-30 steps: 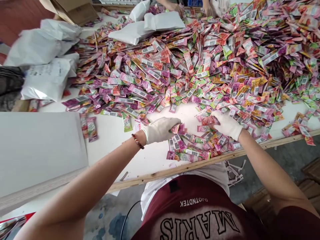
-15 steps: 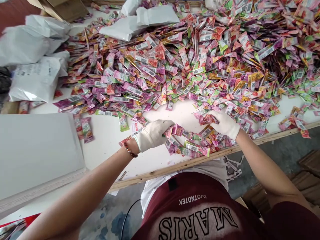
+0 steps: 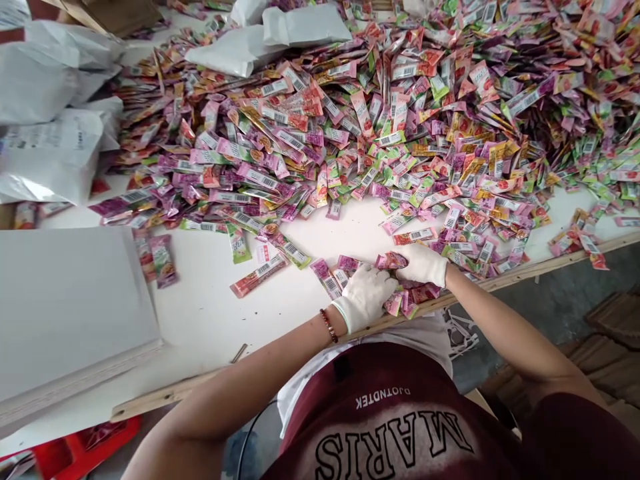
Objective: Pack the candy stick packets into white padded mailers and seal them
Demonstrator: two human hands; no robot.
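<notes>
Both my hands wear white gloves and meet near the table's front edge. My left hand [image 3: 367, 297] is curled over a small cluster of stick sachets [image 3: 327, 279], its back turned up and its fingertips partly hidden among them. Just to the right, my right hand [image 3: 421, 265] is closed on pink and purple sachets [image 3: 391, 261] that stick out past its fingers; how many it holds I cannot tell. More sachets [image 3: 401, 303] lie below and between the two hands. A single red sachet [image 3: 259, 275] lies to the left on the white tabletop [image 3: 200, 320].
A big heap of mixed sachets [image 3: 300, 133] spreads across the back of the table. White plastic bags [image 3: 55, 147] stand at the left, and more white bags [image 3: 305, 25] lie on the heap. A white board stack [image 3: 70, 300] lies left, with a red crate [image 3: 87, 447] below.
My left hand has moved right and toward the front edge, close to my right hand. My right hand has shifted left. The sachets near the edge are now gathered more tightly between them.
</notes>
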